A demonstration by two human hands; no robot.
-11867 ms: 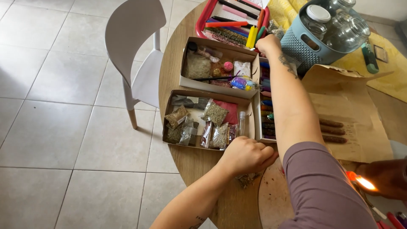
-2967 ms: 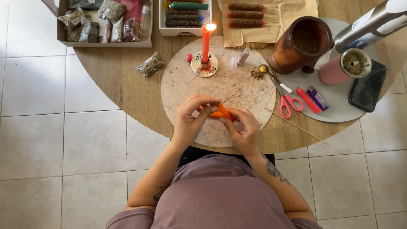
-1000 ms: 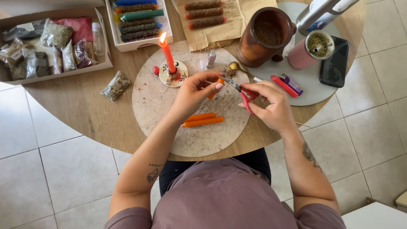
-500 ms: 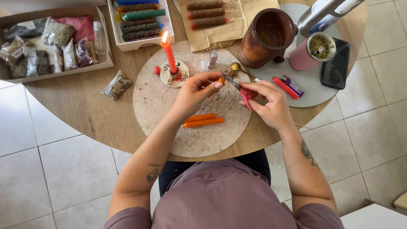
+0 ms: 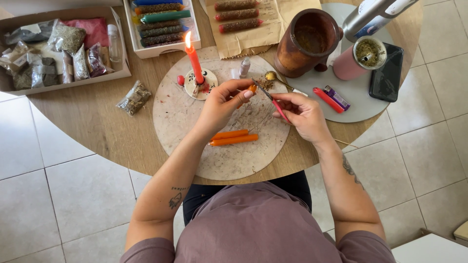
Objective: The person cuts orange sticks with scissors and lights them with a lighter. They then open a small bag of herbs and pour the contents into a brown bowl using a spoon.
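Note:
My left hand [image 5: 222, 104] pinches a short orange candle [image 5: 251, 89] above the round pale board [image 5: 180, 126]. My right hand [image 5: 304, 114] grips red-handled scissors [image 5: 274, 100], whose blades point at the candle's tip. Two more orange candles [image 5: 234, 138] lie side by side on the board just below my left hand. A lit red candle [image 5: 193, 58] stands in a small holder [image 5: 197, 85] at the board's far left edge.
A brown clay pot [image 5: 307, 41], pink cup [image 5: 358, 58], black phone [image 5: 386, 72], and two lighters [image 5: 331, 97] sit at right. A white tray of herb-coated candles [image 5: 158, 22] and a box of herb packets [image 5: 53, 48] stand at the back. A loose herb bag [image 5: 134, 97] lies at left.
The view has shifted slightly. My hands stay together over the board with the orange candle and scissors; the scissors' tips sit close to the candle's end.

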